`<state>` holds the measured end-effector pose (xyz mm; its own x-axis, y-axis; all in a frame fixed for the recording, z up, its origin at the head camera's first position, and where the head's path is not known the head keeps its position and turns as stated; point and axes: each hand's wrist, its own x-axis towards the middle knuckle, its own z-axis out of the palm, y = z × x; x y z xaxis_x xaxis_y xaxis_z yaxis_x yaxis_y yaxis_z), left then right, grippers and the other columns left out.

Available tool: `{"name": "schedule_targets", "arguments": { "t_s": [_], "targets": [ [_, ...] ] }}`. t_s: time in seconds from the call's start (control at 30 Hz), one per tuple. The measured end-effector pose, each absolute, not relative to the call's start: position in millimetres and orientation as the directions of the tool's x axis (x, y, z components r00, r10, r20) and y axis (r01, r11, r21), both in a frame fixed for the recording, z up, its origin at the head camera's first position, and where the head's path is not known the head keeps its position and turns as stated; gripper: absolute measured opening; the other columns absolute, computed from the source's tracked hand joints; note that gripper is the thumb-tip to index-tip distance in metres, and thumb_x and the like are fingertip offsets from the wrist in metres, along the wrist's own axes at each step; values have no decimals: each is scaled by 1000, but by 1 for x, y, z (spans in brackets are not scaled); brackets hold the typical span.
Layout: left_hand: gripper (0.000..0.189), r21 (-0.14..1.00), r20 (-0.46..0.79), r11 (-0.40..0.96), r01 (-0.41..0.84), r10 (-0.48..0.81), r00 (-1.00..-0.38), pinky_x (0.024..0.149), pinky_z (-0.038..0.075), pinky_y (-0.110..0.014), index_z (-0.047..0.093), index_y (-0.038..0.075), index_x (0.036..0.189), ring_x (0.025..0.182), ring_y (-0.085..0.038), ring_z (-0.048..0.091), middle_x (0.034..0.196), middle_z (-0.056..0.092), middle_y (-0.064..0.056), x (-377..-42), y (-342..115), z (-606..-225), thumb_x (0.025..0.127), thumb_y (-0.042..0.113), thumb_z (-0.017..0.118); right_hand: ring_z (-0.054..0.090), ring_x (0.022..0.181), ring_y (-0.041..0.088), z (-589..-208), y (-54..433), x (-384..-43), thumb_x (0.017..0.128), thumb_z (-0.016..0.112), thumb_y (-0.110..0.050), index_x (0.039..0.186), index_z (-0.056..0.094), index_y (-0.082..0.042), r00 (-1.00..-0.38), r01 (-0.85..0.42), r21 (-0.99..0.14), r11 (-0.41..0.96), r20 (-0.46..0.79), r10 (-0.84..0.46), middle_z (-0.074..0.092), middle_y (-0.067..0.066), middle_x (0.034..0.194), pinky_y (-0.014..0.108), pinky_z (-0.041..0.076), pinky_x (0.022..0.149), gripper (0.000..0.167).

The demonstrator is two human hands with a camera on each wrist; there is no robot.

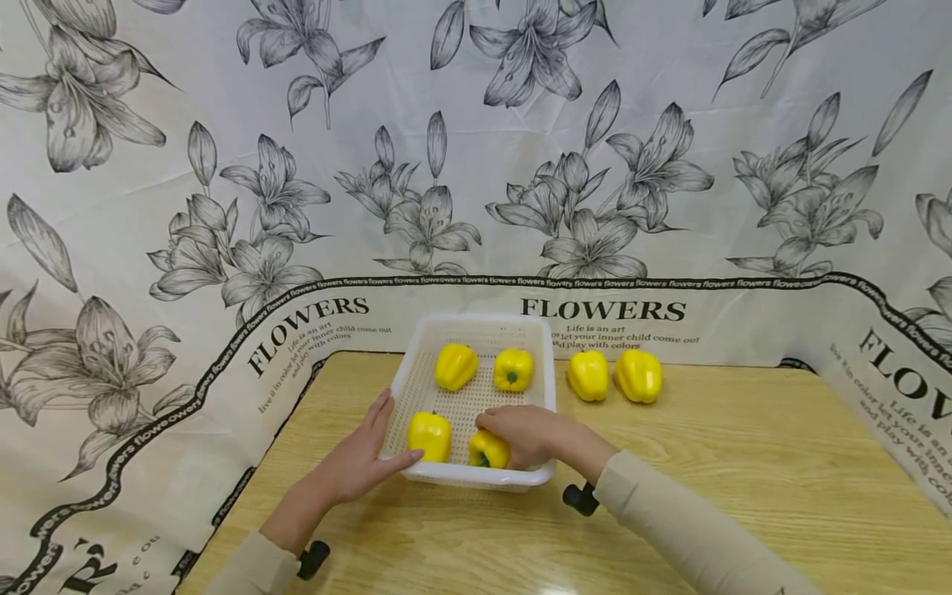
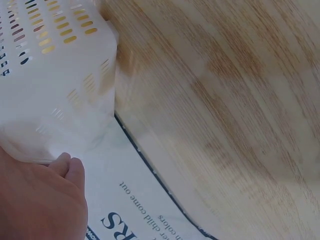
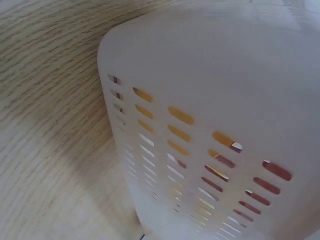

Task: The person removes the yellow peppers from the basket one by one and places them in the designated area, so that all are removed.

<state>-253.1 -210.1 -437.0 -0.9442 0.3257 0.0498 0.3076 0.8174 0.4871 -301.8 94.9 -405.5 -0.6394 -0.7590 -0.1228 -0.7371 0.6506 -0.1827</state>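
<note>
A white plastic basket (image 1: 551, 364) with slotted walls stands on the table. Inside it my right hand (image 1: 524, 434) grips a yellow bell pepper (image 1: 487, 450) close to the front wall, its stem end toward me. My left hand (image 1: 357, 463) holds the basket's front left corner, thumb over the rim and fingers along the outer left side. Beside that thumb sits another yellow bell pepper (image 1: 429, 436). Farther back in the basket are a bell pepper (image 1: 456, 367) on the left and one (image 1: 513, 370) on the right. In the right wrist view the slotted wall (image 3: 200, 65) hides most of the right hand.
Two more yellow bell peppers, one (image 1: 588, 376) nearer the basket and one (image 1: 638, 377) farther right, lie on the wooden table (image 1: 729, 463). A white flower-printed cloth (image 1: 461, 231) hangs along the table's back and left edges.
</note>
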Motion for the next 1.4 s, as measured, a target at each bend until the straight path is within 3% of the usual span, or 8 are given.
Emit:
{"name": "schedule_targets", "arguments": {
  "t_s": [0.27, 0.47, 0.57, 0.73, 0.8, 1.0, 1.13, 1.4],
  "targets": [
    [112, 491, 45, 815, 307, 328, -944, 120, 29, -57, 3, 6, 165, 153, -40, 22, 172, -7, -7, -252, -209, -436, 92, 75, 53, 62, 113, 18, -409, 98, -301, 83, 86, -36, 138, 61, -15, -651, -737, -194, 648, -55, -757, 67, 3, 128, 41, 52, 101, 64],
    [113, 476, 52, 824, 307, 322, -945, 119, 31, -57, 3, 7, 165, 152, -40, 25, 172, -6, -7, -253, -208, -437, 91, 77, 52, 57, 92, 13, -409, 101, -300, 85, 81, -45, 142, 61, -16, -646, -746, -193, 637, -21, -763, 64, 1, 112, 33, 52, 83, 67],
    [113, 479, 56, 821, 310, 324, -944, 119, 31, -57, 3, 6, 165, 151, -42, 26, 172, -5, -8, -253, -208, -437, 91, 76, 53, 56, 91, 13, -409, 102, -301, 84, 79, -50, 144, 58, -15, -660, -735, -217, 642, 10, -752, 62, 2, 113, 32, 51, 82, 72],
    [113, 484, 55, 820, 305, 320, -946, 118, 32, -58, 3, 7, 165, 151, -42, 27, 172, -6, -8, -253, -207, -435, 91, 75, 54, 57, 126, 27, -404, 105, -303, 81, 79, -57, 149, 52, -13, -715, -668, -356, 654, 60, -697, 59, 11, 142, 45, 47, 108, 85],
    [113, 484, 52, 821, 302, 318, -947, 118, 32, -58, 3, 7, 165, 151, -43, 26, 172, -6, -8, -253, -207, -435, 91, 76, 54, 55, 131, 30, -401, 107, -304, 81, 80, -56, 149, 51, -11, -737, -633, -432, 642, 83, -671, 57, 13, 147, 48, 45, 110, 87],
    [113, 483, 62, 821, 304, 314, -947, 117, 32, -60, 4, 7, 165, 149, -45, 29, 172, -5, -8, -252, -209, -437, 91, 76, 54, 60, 103, 18, -393, 112, -305, 82, 81, -52, 143, 55, -3, -801, -535, -622, 572, 158, -578, 66, 7, 122, 38, 54, 89, 83],
    [112, 479, 67, 822, 308, 316, -946, 117, 32, -60, 4, 6, 165, 150, -44, 28, 172, -5, -9, -251, -209, -437, 92, 75, 53, 60, 96, 19, -388, 118, -306, 83, 81, -51, 141, 56, -2, -858, -446, -704, 553, 158, -489, 67, 5, 108, 35, 54, 83, 80],
    [112, 486, 59, 820, 304, 316, -947, 118, 32, -60, 4, 7, 165, 150, -44, 27, 172, -6, -8, -252, -208, -437, 92, 75, 54, 62, 102, 26, -382, 134, -306, 89, 78, -45, 146, 52, -3, -924, -171, -904, 391, 9, -383, 64, 15, 120, 43, 63, 77, 75]
  ]
}}
